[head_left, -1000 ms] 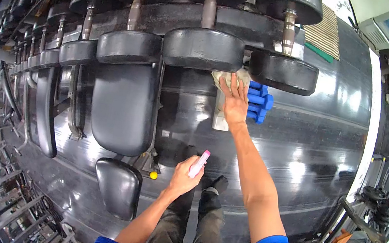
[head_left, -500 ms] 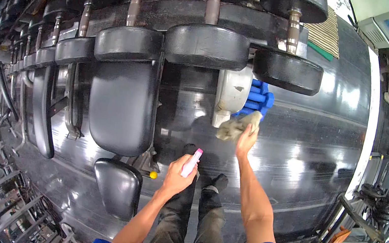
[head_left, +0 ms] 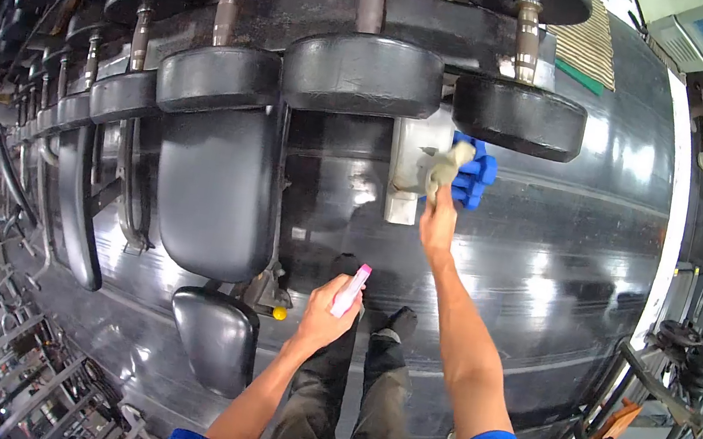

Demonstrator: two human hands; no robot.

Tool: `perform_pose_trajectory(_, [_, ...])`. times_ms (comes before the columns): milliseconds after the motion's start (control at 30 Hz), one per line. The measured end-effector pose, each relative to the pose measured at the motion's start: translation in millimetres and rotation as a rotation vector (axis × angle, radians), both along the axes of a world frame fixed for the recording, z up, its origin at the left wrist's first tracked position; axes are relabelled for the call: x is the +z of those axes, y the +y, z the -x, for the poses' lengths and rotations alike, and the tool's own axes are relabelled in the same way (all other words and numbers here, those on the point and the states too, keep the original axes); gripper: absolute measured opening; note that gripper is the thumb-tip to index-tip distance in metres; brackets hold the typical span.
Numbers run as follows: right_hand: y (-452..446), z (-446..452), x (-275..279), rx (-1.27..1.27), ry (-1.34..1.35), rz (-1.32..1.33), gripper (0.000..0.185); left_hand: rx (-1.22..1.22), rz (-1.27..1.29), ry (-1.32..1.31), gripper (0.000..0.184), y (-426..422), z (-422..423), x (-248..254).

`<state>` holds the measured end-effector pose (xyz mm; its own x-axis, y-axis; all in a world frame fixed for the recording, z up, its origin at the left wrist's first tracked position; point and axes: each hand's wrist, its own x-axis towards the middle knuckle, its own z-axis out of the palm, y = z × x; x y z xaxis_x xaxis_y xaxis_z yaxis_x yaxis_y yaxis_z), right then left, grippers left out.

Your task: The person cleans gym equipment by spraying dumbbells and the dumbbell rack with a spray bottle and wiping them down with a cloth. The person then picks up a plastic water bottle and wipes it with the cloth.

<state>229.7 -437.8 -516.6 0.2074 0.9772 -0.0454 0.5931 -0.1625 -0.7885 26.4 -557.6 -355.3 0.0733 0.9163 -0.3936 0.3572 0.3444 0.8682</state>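
Observation:
My left hand (head_left: 327,313) is closed around a small pink and white bottle (head_left: 350,291), held upright above my legs. Farther forward, my right hand (head_left: 438,223) grips a crumpled beige cloth (head_left: 446,166). The cloth is over the right side of a light grey rack foot (head_left: 412,152); whether it touches the surface is not certain. Just right of the cloth lie several blue dumbbells (head_left: 475,181), partly hidden by it. Large black dumbbells, one of them at the right end (head_left: 519,115), rest in a row above the foot.
A black padded bench (head_left: 216,192) stands left of centre, with its smaller seat pad (head_left: 213,339) nearer me. A yellow knob (head_left: 279,313) sits beside it. At the upper right is a striped mat (head_left: 589,48). Gym machines line both sides.
My right hand lifted off the grey foot with the cloth, came back toward me, then moved forward again to the foot's right side. My left hand still holds the bottle.

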Motion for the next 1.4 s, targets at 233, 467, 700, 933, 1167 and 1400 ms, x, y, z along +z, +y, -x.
perform_pose_trajectory(233, [-63.3,30.1,-48.0,-0.351,0.374,0.455,0.04,-0.026,0.008,0.017,0.016,6.3,9.7,3.5])
perform_pose_trajectory(467, [10.0,47.4,55.4,0.007,0.026,-0.304,0.046,0.016,0.009,0.01,0.017,-0.3,17.6,8.1])
perform_pose_trajectory(700, [111.9,57.3,69.3,0.669,-0.978,-0.172,0.05,0.072,0.022,0.011,0.016,-11.9,20.2,9.6])
perform_pose_trajectory(933, [104.7,51.8,66.0,0.77,-1.059,-0.129,0.044,0.087,0.032,0.029,0.016,-16.7,25.8,10.5])
perform_pose_trajectory(1167, [98.7,55.6,44.5,0.948,-1.292,-0.208,0.038,0.105,0.028,0.036,0.014,-20.5,31.1,17.2])
perform_pose_trajectory(1400, [54.0,73.8,14.6,1.065,-1.411,0.014,0.034,0.098,-0.007,0.065,0.014,-30.1,41.5,30.4])
